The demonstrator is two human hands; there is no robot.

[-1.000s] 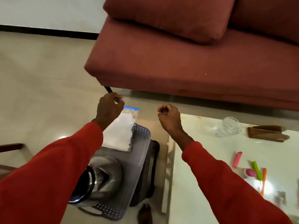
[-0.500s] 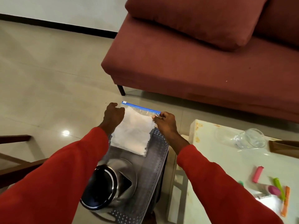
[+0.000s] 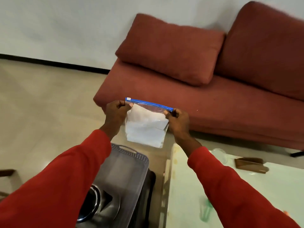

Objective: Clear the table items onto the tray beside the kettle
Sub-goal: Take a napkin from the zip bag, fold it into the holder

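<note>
Both hands, left and right, pinch the top corners of the bag, which hangs above the tray by the kettle; an uneven release could drop it onto the floor.

Pale table, brown case on it.

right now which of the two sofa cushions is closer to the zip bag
The left back cushion, the one leaning forward onto the seat just above the zip bag. The other cushion stands further right, upright at the frame edge.
</note>
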